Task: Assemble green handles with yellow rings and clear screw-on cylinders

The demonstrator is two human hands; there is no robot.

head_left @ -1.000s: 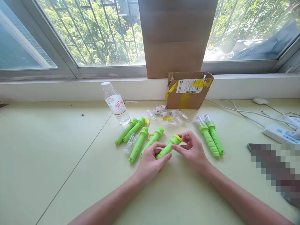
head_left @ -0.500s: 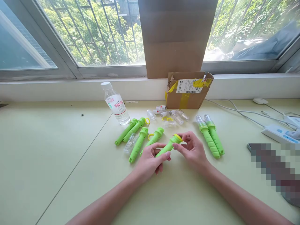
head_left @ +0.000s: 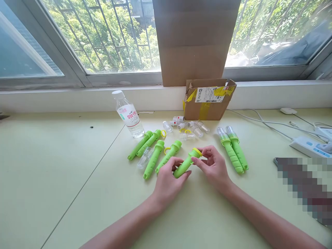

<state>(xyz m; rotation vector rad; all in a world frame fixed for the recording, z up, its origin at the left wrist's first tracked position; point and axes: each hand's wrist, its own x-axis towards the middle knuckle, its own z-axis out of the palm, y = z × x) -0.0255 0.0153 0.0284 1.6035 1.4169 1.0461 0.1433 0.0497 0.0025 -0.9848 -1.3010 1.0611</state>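
A green plastic handle (head_left: 184, 166) with a threaded top lies tilted between my two hands. My left hand (head_left: 169, 178) is closed around its lower part, the thumb below and the fingers above. A yellow ring (head_left: 197, 151) sits around the threaded end. My right hand (head_left: 211, 164) pinches there, thumb by the collar and fingertips at the ring. Left of my hands lie several similar handles, such as this green one (head_left: 153, 160), and a clear ribbed cap (head_left: 145, 157). A loose yellow ring (head_left: 166, 150) rests between two handles.
Clear caps (head_left: 197, 130) and small white-and-clear pieces (head_left: 178, 119) lie farther back. Two capped green handles (head_left: 230, 152) are at right. A water bottle (head_left: 129, 116), cardboard box (head_left: 209, 100), power strip (head_left: 310, 147) with cables, and a pixelated dark object (head_left: 303, 186) stand around.
My left fingers have shifted around the handle, with the thumb now lower along its underside. The handle and my right hand stay nearly in place.
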